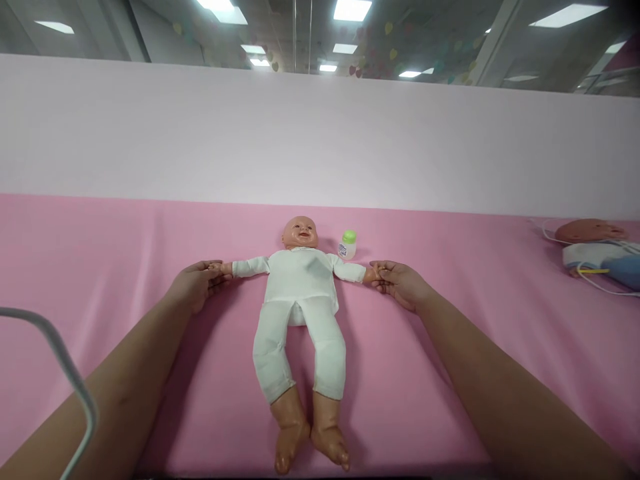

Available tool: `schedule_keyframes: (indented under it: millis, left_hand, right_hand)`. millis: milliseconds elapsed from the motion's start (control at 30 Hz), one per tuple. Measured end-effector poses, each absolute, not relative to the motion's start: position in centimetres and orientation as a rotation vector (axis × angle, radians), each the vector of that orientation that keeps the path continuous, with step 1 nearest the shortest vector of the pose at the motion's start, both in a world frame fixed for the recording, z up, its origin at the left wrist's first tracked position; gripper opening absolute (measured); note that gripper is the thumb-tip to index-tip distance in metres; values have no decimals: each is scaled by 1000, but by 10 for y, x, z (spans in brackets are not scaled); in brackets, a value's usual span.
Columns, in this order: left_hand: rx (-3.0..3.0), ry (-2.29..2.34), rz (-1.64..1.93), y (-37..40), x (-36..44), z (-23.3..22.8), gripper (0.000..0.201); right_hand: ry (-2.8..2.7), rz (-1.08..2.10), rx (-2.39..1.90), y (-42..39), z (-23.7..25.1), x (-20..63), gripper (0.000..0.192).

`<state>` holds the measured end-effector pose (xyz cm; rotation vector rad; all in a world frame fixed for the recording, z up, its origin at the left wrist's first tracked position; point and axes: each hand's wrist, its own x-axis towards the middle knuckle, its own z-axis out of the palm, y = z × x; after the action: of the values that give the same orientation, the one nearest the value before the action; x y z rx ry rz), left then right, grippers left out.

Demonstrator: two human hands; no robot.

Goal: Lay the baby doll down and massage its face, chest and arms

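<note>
Two bare forearms reach from the near edge over the pink sheet (pixel 100 267). Between them a doll (pixel 300 300) in a white suit lies on its back, feet near, head far, its arms spread out to both sides. The left hand (pixel 196 283) is closed around the doll's hand on the left side. The right hand (pixel 400 283) is closed around the doll's other hand on the right. Just beside the doll's head, on the right, a small bottle (pixel 347 245) with a green cap stands upright. Far right, a second doll (pixel 593 243) lies among cables.
</note>
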<state>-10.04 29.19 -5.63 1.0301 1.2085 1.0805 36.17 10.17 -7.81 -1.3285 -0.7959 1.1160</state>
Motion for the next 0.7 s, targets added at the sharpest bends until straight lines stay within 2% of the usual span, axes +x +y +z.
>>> schedule_keyframes:
  millis: [200, 333, 500, 700]
  left_hand:
    - [1089, 1192, 1054, 286, -100, -53, 19]
    - [1093, 1211, 1065, 282, -96, -50, 9]
    - [1065, 1228, 1086, 284, -96, -51, 5]
    - [994, 1203, 1120, 288, -96, -53, 22]
  right_hand:
    - [-791, 1120, -1280, 100, -77, 364, 40]
    - [-871, 1004, -1398, 106, -81, 360, 39]
    - [-894, 838, -1569, 109, -81, 353, 42]
    - [-877, 968, -1484, 108, -83, 356, 40]
